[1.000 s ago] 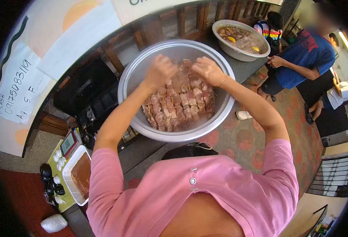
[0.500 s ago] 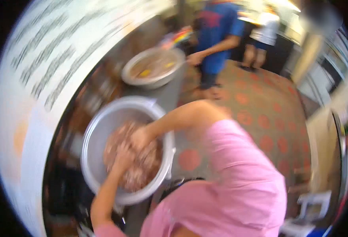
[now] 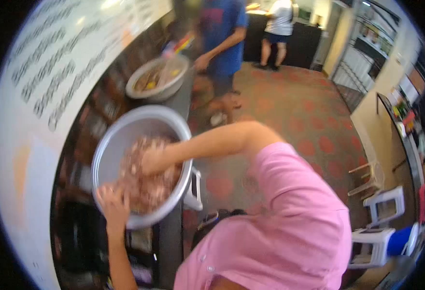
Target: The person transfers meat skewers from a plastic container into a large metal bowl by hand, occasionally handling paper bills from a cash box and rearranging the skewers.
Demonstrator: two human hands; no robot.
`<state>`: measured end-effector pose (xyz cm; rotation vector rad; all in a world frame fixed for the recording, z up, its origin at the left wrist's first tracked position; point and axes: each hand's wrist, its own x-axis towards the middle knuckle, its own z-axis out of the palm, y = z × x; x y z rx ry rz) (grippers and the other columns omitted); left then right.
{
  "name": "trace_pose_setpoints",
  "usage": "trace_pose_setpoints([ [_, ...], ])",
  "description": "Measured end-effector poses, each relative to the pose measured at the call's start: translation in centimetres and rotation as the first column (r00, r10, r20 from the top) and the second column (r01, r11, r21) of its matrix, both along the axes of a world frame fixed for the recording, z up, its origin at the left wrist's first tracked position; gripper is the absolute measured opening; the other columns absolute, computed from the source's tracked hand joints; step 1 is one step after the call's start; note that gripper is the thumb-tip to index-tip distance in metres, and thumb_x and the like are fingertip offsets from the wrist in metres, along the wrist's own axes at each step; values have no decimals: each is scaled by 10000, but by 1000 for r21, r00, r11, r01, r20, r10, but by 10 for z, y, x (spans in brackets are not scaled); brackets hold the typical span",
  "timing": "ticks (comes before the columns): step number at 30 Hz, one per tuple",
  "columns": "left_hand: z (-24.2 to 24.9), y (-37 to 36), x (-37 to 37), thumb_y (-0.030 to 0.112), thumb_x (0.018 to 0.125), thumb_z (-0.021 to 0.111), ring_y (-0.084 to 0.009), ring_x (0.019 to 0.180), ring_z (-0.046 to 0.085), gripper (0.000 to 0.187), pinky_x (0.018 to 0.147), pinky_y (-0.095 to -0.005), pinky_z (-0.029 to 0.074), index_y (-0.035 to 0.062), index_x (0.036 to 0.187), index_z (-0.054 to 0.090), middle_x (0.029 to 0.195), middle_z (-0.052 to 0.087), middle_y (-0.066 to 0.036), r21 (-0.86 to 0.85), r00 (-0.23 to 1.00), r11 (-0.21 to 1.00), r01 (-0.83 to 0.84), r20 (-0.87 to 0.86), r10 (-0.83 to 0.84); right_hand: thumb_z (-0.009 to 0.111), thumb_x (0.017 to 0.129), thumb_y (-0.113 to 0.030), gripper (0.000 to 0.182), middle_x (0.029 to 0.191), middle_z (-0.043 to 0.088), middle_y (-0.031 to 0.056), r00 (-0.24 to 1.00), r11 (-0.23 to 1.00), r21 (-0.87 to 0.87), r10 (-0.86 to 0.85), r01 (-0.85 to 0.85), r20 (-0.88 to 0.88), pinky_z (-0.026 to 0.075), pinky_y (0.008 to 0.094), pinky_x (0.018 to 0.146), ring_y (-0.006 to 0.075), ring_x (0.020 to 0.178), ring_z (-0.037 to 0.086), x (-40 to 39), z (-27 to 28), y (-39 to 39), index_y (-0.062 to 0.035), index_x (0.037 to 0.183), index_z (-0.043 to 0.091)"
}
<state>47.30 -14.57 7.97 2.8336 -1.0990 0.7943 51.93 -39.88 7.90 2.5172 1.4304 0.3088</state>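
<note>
Meat pieces point(image 3: 149, 191), heaped in the silver basin point(image 3: 110, 152), directly under the right hand point(image 3: 153, 161) and just beyond the left hand point(image 3: 115, 203). Right hand down among the meat, fingertips hidden; cannot tell how far open, nor whether gripping anything. Left hand well open, fingers spread, at the basin's near left rim, nothing visible in its grasp; cannot tell whether touching the rim. Beneath both hands, the basin on a dark table point(image 3: 169, 246). Just right of the basin, below the right forearm, a single stool point(image 3: 193, 200). Beyond the hands, farther along the table, a second bowl point(image 3: 168, 91), blurred, with yellow pieces in it. Beside that bowl, a person in a blue shirt point(image 3: 224, 38). Well right of the hands, white stools point(image 3: 373, 235) and a blue bucket point(image 3: 398, 242). Farthest out, a person in a white top point(image 3: 280, 20) by a dark counter point(image 3: 305, 46).
</note>
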Motion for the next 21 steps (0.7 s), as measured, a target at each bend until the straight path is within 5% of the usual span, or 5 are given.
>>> trace_pose_setpoints([
  [1,14,14,-19,162,772,660,-322,1136,480,298,1051,-532,263,64,1054,652,1129,571,-132,-42,997,997,-59,-54,57,610,740,-172,191,832,684,138,928,983,178,-35,-34,370,547,431,677,272,804,671,-30,6,-5,-62,870,696],
  [3,30,55,-59,159,790,650,-316,1128,488,249,1048,-511,265,60,1019,654,1132,571,-128,-79,993,991,-113,14,114,609,742,-147,213,852,662,187,982,996,57,-65,76,-176,524,478,673,343,813,652,-35,-3,9,-49,918,678],
  [7,40,171,-149,203,791,659,-260,1144,512,244,976,-433,337,112,1017,680,1189,594,-83,-62,964,967,-249,80,253,605,834,-210,225,965,644,193,955,963,96,-233,253,-181,478,439,786,347,883,613,-72,-13,42,-34,962,663],
  [12,53,253,-288,233,784,679,-241,1093,515,191,973,-436,326,119,934,704,1062,633,-43,-28,725,731,-682,-156,671,627,795,-31,246,1145,617,145,977,727,678,203,-112,-57,405,410,967,336,1118,535,-154,30,135,-51,1038,659],
  [21,-22,302,-445,200,702,709,-267,981,533,102,914,-429,323,153,791,724,890,629,-58,-30,302,364,-931,-623,722,712,671,-33,231,968,593,91,591,632,578,751,-517,-293,446,390,814,288,951,531,-263,-28,320,-78,897,695],
])
